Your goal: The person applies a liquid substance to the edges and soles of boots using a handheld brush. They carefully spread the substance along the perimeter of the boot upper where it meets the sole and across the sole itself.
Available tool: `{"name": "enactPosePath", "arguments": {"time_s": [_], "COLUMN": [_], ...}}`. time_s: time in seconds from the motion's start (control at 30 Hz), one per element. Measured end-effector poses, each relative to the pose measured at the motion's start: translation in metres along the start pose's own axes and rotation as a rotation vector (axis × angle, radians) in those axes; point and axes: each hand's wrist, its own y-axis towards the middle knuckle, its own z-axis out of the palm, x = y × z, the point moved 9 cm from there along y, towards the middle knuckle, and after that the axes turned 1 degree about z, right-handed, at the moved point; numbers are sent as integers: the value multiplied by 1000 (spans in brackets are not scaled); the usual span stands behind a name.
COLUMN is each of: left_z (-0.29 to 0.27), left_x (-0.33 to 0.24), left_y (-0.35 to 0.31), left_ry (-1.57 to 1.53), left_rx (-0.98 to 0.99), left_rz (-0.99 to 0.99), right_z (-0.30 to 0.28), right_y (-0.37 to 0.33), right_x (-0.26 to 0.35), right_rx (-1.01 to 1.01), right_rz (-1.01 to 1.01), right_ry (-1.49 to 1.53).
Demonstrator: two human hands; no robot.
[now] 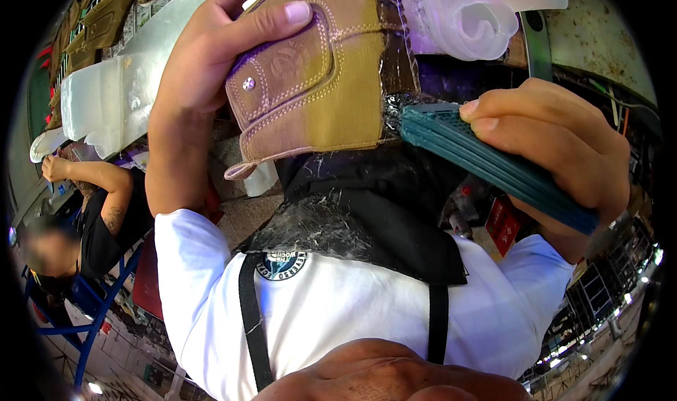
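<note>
My left hand point(226, 38) grips a tan leather piece point(345, 105) at the top centre, its thumb lying over the front. Pale stitching runs round a raised panel and strap on the leather, and a round silver stud sits near its left edge. A dark, glossy band runs down the right edge. In my right hand point(564, 137) is a teal ridged block point(486, 158) with a perforated top, pinched between fingers and thumb. Its left end is close to the leather's lower right corner; I cannot tell whether they touch.
A curled translucent plastic sheet point(469, 20) lies at the top right, beside an upright metal bar point(537, 45). Another translucent sheet point(99, 105) and more brown leather pieces point(106, 20) are at the upper left. A person point(106, 211) sits at the left near a blue frame point(99, 316). My black apron point(352, 218) has whitish smears.
</note>
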Motion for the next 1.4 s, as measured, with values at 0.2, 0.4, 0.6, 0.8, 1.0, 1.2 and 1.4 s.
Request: {"name": "enactPosePath", "arguments": {"time_s": [0.2,0.4,0.6,0.8,1.0,1.2,1.4], "left_z": [-4,-48,-42,-38,-25,3,24], "left_x": [-4,12,21,16,16,43,64], "left_y": [1,-1,-15,-14,-28,-60,-91], "left_ry": [-115,-37,-242,-517,-609,-1067,-1326], "left_rx": [-10,-191,-275,-92,5,334,368], "left_rz": [3,2,-141,-135,-34,-363,-472], "right_z": [-1,-6,-24,-44,-54,-62,-63], "right_y": [16,49,36,22,16,26,31], "right_x": [4,20,25,19,6,-8,-14], "right_rx": [64,155,94,8,-37,-20,27], "right_rz": [3,10,60,33,-26,-132,-200], "right_ry": [-51,-218,-205,-130,-78,-20,19]}}
